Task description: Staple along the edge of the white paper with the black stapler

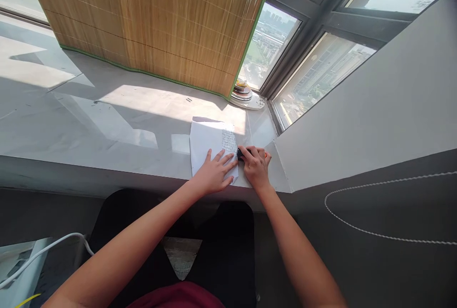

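Note:
A white sheet of paper [207, 144] lies on the grey windowsill counter [107, 122], with a patch of dense small marks near its right edge. My left hand [215, 173] rests flat on the paper's lower part, fingers spread. My right hand [256, 165] is closed around a small dark pen-like object [240, 154], its tip touching the paper's right edge just below the marked patch.
A bamboo blind [160, 22] hangs over the window behind the counter. A small stack of round dishes [246, 94] sits in the window corner. A grey wall [374, 108] stands to the right. A white cable [43, 251] runs at lower left.

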Demonstrator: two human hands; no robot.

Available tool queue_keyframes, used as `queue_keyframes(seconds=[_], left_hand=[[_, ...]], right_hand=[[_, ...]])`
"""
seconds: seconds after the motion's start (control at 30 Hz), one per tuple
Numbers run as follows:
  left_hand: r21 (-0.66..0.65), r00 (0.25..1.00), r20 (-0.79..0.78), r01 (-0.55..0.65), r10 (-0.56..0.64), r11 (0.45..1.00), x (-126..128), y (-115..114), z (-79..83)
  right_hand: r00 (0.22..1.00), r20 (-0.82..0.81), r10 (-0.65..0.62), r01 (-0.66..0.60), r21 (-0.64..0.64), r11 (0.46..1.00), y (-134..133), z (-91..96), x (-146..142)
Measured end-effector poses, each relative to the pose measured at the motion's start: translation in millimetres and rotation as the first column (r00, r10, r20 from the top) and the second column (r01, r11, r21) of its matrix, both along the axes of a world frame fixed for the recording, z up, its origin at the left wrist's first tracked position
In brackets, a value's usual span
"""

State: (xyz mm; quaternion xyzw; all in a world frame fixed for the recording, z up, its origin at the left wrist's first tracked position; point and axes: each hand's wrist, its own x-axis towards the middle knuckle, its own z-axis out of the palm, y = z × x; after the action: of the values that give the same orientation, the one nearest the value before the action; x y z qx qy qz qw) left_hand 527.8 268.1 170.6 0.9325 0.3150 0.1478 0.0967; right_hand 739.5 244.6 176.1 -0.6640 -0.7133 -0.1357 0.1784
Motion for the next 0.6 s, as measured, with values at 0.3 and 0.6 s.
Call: queue_keyframes(seconds=[0.3, 0.6], left_hand=[[-0.001, 1.0, -0.002, -0.007, 0.007, 1.0, 0.7, 0.7, 0.6], [0.002, 0.999, -0.034, -0.016, 0.017, 1.0, 0.9, 0.8, 3.4]], right_hand=[[0.999, 0.047, -0.01, 0.011, -0.016, 1.0, 0.0, 3.2, -6.4], [0.996, -0.081, -0.04, 0.041, 0.016, 0.999, 3.3, -3.7, -2.4]])
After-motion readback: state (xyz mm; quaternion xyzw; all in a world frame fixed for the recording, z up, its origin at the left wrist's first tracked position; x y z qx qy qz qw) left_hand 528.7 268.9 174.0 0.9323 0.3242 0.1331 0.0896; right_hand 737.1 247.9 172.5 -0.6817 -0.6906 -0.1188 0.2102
